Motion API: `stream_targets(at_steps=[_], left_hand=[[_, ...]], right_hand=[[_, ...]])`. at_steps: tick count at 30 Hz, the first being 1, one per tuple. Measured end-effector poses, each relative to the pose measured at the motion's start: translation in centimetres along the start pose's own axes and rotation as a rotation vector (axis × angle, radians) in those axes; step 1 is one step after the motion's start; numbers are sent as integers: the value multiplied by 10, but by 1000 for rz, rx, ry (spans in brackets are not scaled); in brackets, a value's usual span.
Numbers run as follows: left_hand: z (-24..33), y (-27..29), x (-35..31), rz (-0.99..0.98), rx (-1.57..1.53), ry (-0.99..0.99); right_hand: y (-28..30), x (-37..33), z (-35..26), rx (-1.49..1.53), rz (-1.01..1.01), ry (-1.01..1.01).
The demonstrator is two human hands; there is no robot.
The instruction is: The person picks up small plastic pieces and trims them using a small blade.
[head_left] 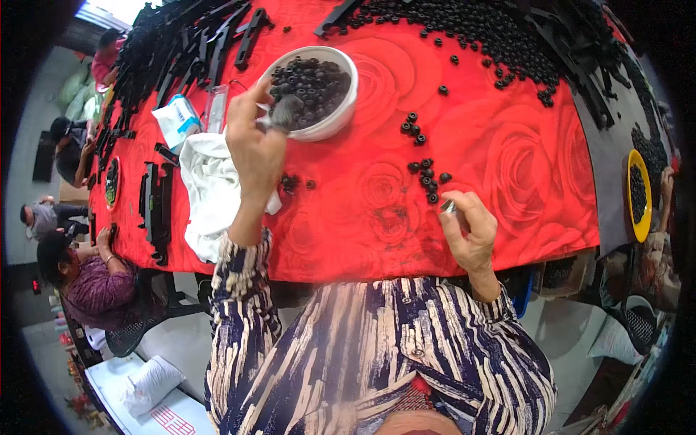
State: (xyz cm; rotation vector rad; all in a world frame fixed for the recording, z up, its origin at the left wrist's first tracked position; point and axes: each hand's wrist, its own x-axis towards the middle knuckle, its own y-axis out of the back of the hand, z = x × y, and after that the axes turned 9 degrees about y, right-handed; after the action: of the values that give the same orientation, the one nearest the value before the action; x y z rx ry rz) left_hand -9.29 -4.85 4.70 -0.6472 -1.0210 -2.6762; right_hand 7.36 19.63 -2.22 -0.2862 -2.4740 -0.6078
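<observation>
Pinching one small shiny thing (449,207) between thumb and finger, the right hand (475,233) is just beside two little bunches of loose beads (428,173). The left hand (257,148) is bent at the left rim of one white bowl (326,131); a dark blur is at its fingertips, and I can't tell if it is gripping that. Black beads (319,80) are piled in the bowl, too many to count. One more small bunch (290,183) lies below the bowl. One white rag (206,174) is partly hidden by the left hand and arm. One yellow plate (639,233) sits far to the right. The red cloth (533,156) has its front edge close to the striped shirt (326,348). It spreads wide between the bowl and the right hand, giving room to move. One big heap (464,29) is cut off at the top.
</observation>
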Motion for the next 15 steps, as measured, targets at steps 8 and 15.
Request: stream_targets(at_steps=[8, 15], left_hand=[[19, -65, -74, -572, -151, -126], [20, -92, -73, -672, -50, -211]], right_hand=[[-2, -8, 6, 172, 190, -224], [-2, -4, 2, 140, 171, -206]])
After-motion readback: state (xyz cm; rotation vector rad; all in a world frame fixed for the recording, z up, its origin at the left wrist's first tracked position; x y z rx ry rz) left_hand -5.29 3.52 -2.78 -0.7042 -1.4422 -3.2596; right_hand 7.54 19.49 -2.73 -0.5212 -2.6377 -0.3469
